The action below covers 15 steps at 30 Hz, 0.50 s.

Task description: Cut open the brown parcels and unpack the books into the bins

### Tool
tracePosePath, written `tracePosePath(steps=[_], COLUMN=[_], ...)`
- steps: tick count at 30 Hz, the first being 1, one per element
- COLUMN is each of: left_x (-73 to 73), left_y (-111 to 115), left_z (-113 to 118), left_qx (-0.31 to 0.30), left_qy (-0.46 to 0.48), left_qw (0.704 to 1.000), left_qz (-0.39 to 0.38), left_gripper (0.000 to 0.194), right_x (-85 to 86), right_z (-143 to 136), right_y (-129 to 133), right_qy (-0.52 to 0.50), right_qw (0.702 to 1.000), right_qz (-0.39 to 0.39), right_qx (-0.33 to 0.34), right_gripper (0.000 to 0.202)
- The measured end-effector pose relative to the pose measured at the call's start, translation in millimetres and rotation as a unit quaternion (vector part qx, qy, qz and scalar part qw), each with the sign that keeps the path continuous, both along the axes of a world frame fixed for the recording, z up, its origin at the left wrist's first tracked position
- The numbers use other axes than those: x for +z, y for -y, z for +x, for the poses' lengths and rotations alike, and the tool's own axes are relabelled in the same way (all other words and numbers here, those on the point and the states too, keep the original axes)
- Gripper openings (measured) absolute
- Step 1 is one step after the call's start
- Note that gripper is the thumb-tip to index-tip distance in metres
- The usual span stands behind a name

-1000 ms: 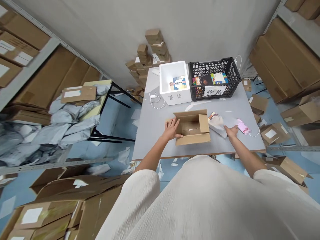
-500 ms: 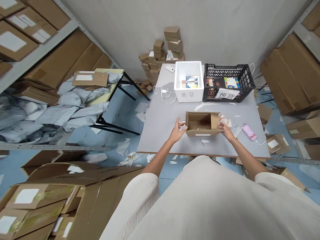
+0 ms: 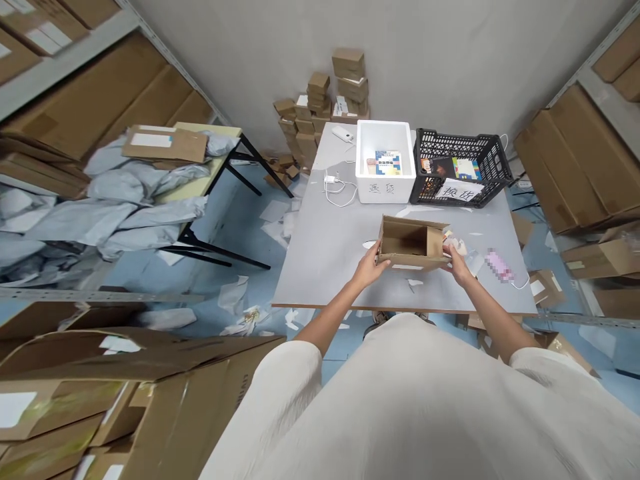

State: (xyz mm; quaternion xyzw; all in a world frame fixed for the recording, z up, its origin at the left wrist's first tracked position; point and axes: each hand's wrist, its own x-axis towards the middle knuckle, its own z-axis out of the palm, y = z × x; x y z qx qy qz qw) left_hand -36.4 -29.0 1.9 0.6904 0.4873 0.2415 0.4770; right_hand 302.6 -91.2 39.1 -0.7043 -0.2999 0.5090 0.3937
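An open cardboard box is between my two hands over the front half of the grey table. My left hand grips its left end, thumb along the near side. At the right end my right hand is closed on the box, fingers partly hidden behind it. The inside looks bare where I can see it, and a flap stands at the right end. Torn paper and wrapping lie just beyond my right hand.
Behind the box stand a white foam box and a black plastic crate, both holding books. A pixelated pink object lies at right. Grey parcels cover a side table at left. Stacked cartons line the wall.
My left hand has closed on the box's left end, where it was held apart before. The box has tilted and shifted slightly right. The whole view has turned a little.
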Motion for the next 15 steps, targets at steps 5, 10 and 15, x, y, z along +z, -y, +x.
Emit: tracePosePath(steps=[5, 10, 15], left_x=[11.8, 27.0, 36.5], left_y=[-14, -25, -36], left_z=[-21, -46, -66], left_qx=[0.047, 0.128, 0.176], left_qy=[-0.058, -0.063, -0.120], left_qw=[0.995, 0.984, 0.962], left_qz=[0.063, 0.108, 0.173], left_gripper=[0.087, 0.081, 0.072], right_x=[9.6, 9.5, -6.6], right_z=[-16, -47, -86], right_y=[-18, -49, -85], right_qy=[-0.029, -0.007, 0.045], right_qw=[0.997, 0.986, 0.978], right_qz=[0.026, 0.089, 0.126], right_qx=[0.071, 0.140, 0.157], right_gripper=[0.074, 0.090, 0.083])
